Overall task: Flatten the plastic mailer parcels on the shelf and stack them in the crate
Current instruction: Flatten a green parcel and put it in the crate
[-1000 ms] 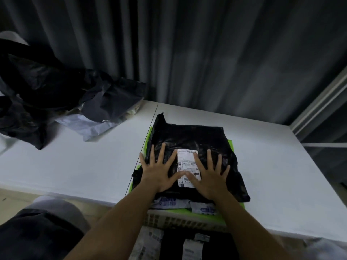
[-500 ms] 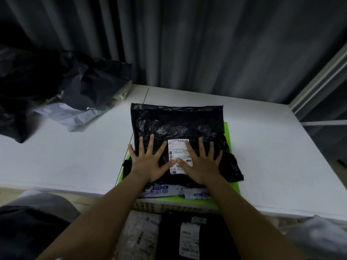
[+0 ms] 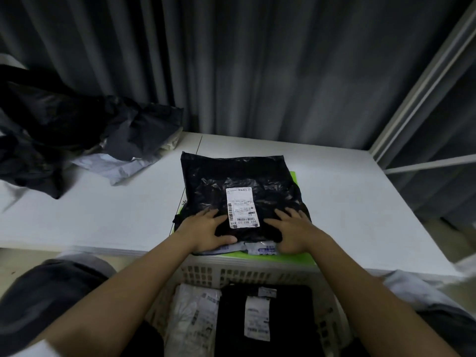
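Observation:
A flattened black mailer parcel [image 3: 239, 181] with a white label [image 3: 242, 207] lies on a green board [image 3: 296, 258] on the white shelf [image 3: 103, 215]. My left hand [image 3: 206, 228] and my right hand [image 3: 291, 230] sit at the parcel's near edge, one on each side of the label. Their fingers curl over the top and the thumbs hook the edge. A white printed parcel [image 3: 260, 249] peeks out beneath it. Below the shelf edge stands the white perforated crate [image 3: 231, 274], holding a white mailer [image 3: 193, 315] and a black mailer [image 3: 280, 313].
A heap of crumpled dark mailers [image 3: 51, 124] and a pale grey mailer [image 3: 121, 167] fills the shelf's far left. Grey curtains hang behind. A white shelf post [image 3: 425, 81] rises at the right. My knees flank the crate.
Both hands slid from flat and spread on the parcel's middle back to its near edge, and their fingers have curled onto it. The label is now uncovered.

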A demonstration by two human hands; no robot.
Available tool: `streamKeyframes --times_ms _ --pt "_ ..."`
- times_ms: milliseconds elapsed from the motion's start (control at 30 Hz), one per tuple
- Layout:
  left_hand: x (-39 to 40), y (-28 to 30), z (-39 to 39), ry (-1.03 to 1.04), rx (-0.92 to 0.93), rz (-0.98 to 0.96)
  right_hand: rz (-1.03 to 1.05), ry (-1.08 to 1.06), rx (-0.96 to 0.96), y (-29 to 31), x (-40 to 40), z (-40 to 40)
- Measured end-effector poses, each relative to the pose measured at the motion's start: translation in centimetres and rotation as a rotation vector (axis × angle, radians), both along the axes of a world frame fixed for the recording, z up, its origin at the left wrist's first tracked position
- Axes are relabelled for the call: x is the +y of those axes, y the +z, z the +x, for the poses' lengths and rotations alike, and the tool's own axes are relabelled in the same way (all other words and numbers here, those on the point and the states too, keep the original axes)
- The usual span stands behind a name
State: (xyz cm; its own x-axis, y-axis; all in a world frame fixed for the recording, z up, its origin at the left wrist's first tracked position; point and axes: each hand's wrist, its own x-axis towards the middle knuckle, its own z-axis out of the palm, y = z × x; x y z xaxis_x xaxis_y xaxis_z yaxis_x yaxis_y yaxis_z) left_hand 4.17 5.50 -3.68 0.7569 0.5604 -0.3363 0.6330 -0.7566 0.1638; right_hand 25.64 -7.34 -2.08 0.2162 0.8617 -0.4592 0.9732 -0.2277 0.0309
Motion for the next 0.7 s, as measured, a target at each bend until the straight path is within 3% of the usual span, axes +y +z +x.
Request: streamKeyframes --times_ms 167,300,400,567,700 --pt "-0.7 1.1 0.0 -0.019 0.076 0.036 0.049 -0.044 -0.041 0.1 -0.3 -0.9" --pt "-0.9 2.0 0.7 0.030 0.022 0.132 0.176 -0.138 0.079 0.4 -0.7 -1.4" --pt "-0.5 3.4 0.7 0.088 -0.010 0.214 0.215 -0.131 0.038 0.6 -0.7 -1.5" --pt "0.3 6.1 0.8 0.135 -0.251 0.365 0.309 -0.082 -0.200 1.1 0.3 -1.6" --pt "0.1 8.1 -0.3 0.122 -0.522 0.464 0.580 -0.114 -0.308 3.4 1.4 -1.3"
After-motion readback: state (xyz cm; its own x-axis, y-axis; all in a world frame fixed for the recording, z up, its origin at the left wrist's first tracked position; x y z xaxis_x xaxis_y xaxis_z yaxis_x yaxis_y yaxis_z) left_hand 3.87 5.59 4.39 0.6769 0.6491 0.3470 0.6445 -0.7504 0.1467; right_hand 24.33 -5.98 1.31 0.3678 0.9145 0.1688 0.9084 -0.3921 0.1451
